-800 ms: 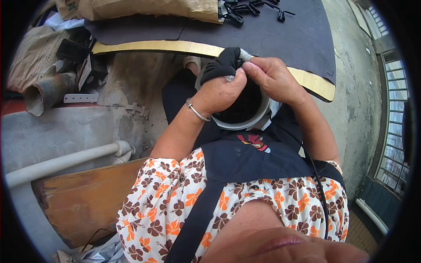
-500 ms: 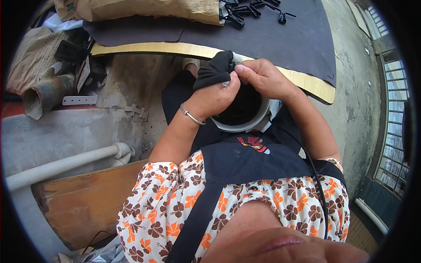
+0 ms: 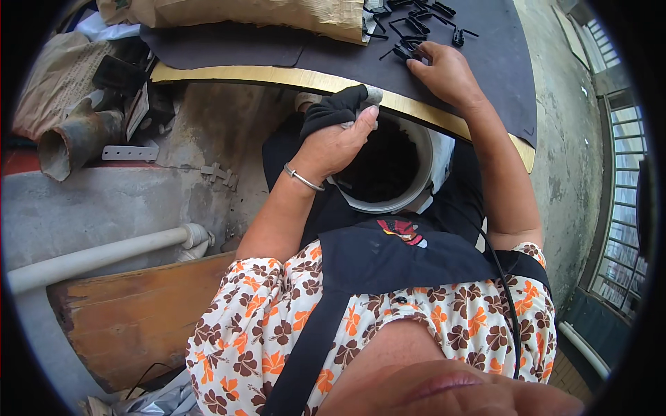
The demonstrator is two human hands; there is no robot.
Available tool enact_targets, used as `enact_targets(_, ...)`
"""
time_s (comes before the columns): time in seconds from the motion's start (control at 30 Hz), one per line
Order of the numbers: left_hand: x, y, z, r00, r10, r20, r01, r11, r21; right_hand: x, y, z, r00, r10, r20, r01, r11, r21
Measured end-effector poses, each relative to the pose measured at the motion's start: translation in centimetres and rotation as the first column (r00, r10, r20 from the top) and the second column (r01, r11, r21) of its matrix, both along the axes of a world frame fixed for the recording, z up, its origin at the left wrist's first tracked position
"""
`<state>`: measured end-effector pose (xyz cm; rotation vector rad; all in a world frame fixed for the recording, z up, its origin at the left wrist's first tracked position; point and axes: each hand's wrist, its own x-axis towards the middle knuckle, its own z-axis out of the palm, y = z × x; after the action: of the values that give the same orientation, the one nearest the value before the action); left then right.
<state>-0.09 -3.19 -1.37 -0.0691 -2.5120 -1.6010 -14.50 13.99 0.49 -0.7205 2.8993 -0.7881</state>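
Two hands occupied: black cloth (image 3: 322,119) gripped by left hand (image 3: 336,147), upper centre; black clip (image 3: 403,53) touched by right hand (image 3: 449,75), top centre, closure unclear. Clip best pinched singly, cloth held steady.

The bunched cloth (image 3: 329,118) at twelve o'clock looks matt and soft, while the clips (image 3: 415,26) at one are smooth black plastic on a dull, dark covering (image 3: 503,69) with a sheeny gold edge (image 3: 277,78). Wrinkled brown paper forms the bag (image 3: 257,14) at eleven, scuffed wood the board (image 3: 139,315) at eight; the bangle (image 3: 303,179) is shiny metal.
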Motion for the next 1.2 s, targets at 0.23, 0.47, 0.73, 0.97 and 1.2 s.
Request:
enact_targets(0.23, -1.1, 2.2, 0.1, 0.917, -0.271, 0.291, -0.077, 0.597, 0.799, 5.9, 4.0, -1.1, 0.976, 0.195, 0.099, -0.099, 0.799, -0.593)
enact_targets(0.47, -1.3, 3.3, 1.0, 0.84, -0.467, 0.276, -0.119, 0.337, 0.934, 7.4, 4.6, 0.2, 0.826, 0.369, -0.427, -0.49, 0.843, -0.221)
enact_targets(0.73, 0.1, 4.1, 1.8, 0.988, -0.153, 0.035, 0.128, 0.911, 0.393, 9.7, 3.0, 1.2, 0.981, 0.193, -0.026, -0.168, 0.775, -0.609)
enact_targets(0.97, 0.5, 4.3, 1.9, 0.996, -0.076, -0.045, 0.087, 0.933, 0.348, 9.4, 2.3, 1.1, 0.946, 0.281, 0.161, -0.076, 0.675, -0.734)
enact_targets(1.2, 0.1, 4.6, 1.3, 0.977, 0.009, -0.214, 0.016, 0.993, 0.116, 9.5, 2.4, 1.2, 0.953, 0.294, 0.068, -0.215, 0.819, -0.532)
